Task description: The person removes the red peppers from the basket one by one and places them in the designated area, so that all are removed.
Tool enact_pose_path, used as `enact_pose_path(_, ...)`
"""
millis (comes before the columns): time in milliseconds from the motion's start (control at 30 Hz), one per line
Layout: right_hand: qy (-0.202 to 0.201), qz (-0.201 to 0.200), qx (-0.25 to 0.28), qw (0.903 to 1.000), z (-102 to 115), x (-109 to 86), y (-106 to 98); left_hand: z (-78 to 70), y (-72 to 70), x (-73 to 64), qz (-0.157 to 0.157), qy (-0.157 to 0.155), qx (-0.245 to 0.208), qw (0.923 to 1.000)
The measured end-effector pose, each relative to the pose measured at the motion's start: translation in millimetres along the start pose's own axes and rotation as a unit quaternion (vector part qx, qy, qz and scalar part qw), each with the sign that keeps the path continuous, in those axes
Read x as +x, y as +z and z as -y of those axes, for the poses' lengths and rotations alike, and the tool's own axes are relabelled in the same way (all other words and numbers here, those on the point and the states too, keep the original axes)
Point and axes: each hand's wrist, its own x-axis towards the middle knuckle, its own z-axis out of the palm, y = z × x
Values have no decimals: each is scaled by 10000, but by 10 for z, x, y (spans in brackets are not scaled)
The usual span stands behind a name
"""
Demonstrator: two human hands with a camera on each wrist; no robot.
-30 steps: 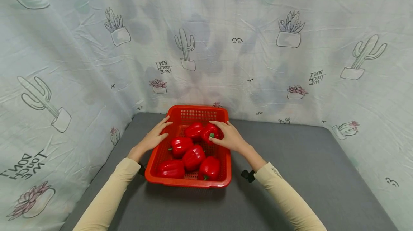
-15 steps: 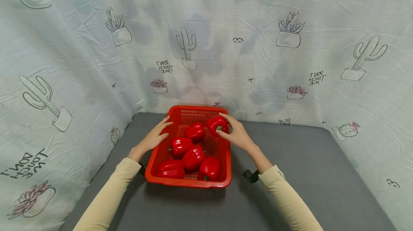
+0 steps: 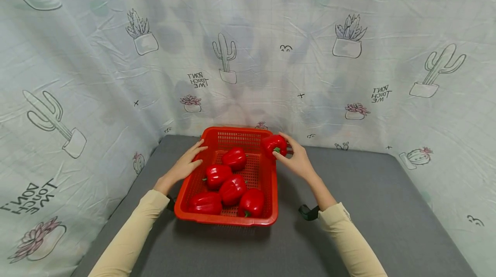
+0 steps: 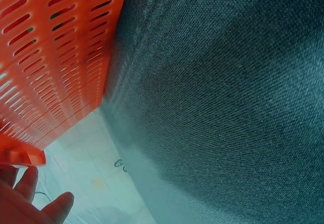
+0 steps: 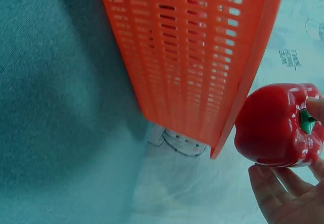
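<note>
My right hand (image 3: 297,159) holds a red bell pepper (image 3: 274,144) with a green stem between thumb and fingers, at the right rim of a red-orange plastic basket (image 3: 276,191). In the right wrist view that pepper (image 5: 276,125) overlaps the basket's rim, with fingers beneath it and the thumb by the stem. My left hand (image 3: 183,166) is at the basket's left rim, fingers extended; in the left wrist view its fingertips (image 4: 59,206) show by the rim. Several more red peppers (image 3: 233,189) lie inside the basket, mostly toward its near and left side.
The basket stands on a grey cloth-covered table (image 3: 348,208), near its back edge. A pale curtain (image 3: 263,75) printed with cacti hangs behind and at both sides. Grey tabletop extends to the right of the basket.
My right hand has lifted one pepper from inside the basket and carried it rightward to the right rim. The left hand has stayed at the left rim.
</note>
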Motion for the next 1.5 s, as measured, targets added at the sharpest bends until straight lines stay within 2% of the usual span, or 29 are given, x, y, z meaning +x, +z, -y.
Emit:
enact_pose_path(367,425,-347,236,9982,-212,-138,-175,14,22,-1,-179,78,-144,9997)
enact_pose_path(533,537,-510,164,9971,-314,-203,-231,12,23,-5,-210,57,-208,9995)
enact_pose_path(1100,741,-643,-82,9951,-667,-434,-417,-3,18,-14,-279,203,-331,9989)
enact_pose_path(1500,1010,-1006,-324,9893,-923,-539,-574,2,15,-24,-280,228,-323,9988)
